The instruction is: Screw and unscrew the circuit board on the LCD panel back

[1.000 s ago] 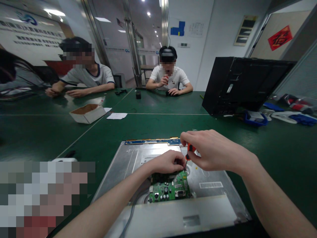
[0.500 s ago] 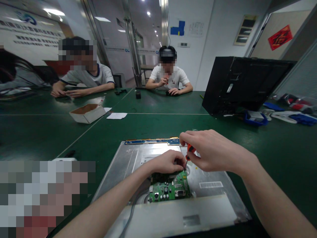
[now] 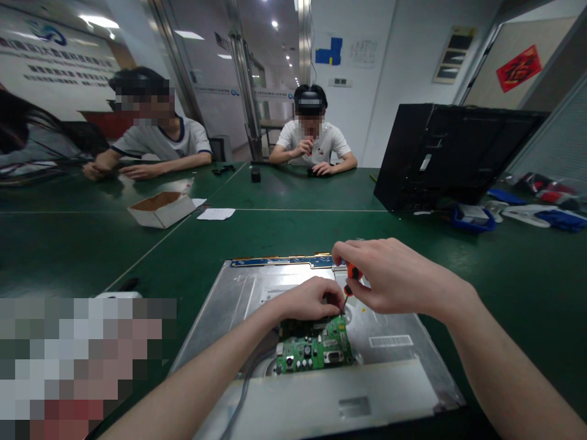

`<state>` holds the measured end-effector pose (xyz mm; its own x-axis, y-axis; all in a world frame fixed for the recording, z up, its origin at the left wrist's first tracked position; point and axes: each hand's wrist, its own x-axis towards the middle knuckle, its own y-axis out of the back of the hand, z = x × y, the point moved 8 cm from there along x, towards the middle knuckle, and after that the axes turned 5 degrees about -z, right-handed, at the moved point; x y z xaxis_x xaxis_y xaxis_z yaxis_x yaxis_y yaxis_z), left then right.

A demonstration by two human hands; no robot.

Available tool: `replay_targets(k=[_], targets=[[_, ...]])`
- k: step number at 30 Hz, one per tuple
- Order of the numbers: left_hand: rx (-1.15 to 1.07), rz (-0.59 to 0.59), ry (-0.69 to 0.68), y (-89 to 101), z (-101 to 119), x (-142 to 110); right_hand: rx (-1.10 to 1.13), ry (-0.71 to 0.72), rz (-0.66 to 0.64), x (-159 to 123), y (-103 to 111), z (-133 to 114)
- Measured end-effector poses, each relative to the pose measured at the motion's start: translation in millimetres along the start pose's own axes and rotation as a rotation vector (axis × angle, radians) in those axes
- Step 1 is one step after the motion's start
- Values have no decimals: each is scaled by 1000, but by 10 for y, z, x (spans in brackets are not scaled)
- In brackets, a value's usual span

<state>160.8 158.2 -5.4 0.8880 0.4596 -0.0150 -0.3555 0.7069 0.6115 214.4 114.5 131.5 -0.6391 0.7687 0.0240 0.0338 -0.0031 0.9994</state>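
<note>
My right hand (image 3: 380, 275) grips a screwdriver (image 3: 353, 273) with an orange and black handle. Its shaft slants down to the upper right corner of a green circuit board (image 3: 314, 348). Beside that corner, my left hand (image 3: 314, 298) has its fingertips pinched together close to the screwdriver's tip; whatever lies between them is hidden. The board sits on a silver metal display panel (image 3: 389, 379), and my left hand covers its far edge. A blue circuit strip (image 3: 279, 263) runs along the panel's far side. A grey cable (image 3: 243, 391) comes down from the board's left.
An open cardboard box (image 3: 162, 211) and white paper (image 3: 215, 214) lie across the green table. A black monitor housing (image 3: 454, 159) stands at the right, near a blue tray (image 3: 472, 220) and gloves (image 3: 545, 215). Two people (image 3: 162, 143) sit opposite; one holds something near the face.
My hands, the screwdriver and the board look almost unmoved. At the far left, the seated person's hands have shifted slightly apart and leftward.
</note>
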Motion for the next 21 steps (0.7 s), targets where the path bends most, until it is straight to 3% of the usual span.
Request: replay_targets(k=[6,15,21], targets=[[-1,-13,5,-11,-3,0,-41,-72,-22,36,-61,93],[-2,-1,8,-14,-29,5,-8,-11,-7,2,-19,10],[-16,-18,1,-15,1,-2,-41,-85,-20,37,-63,100]])
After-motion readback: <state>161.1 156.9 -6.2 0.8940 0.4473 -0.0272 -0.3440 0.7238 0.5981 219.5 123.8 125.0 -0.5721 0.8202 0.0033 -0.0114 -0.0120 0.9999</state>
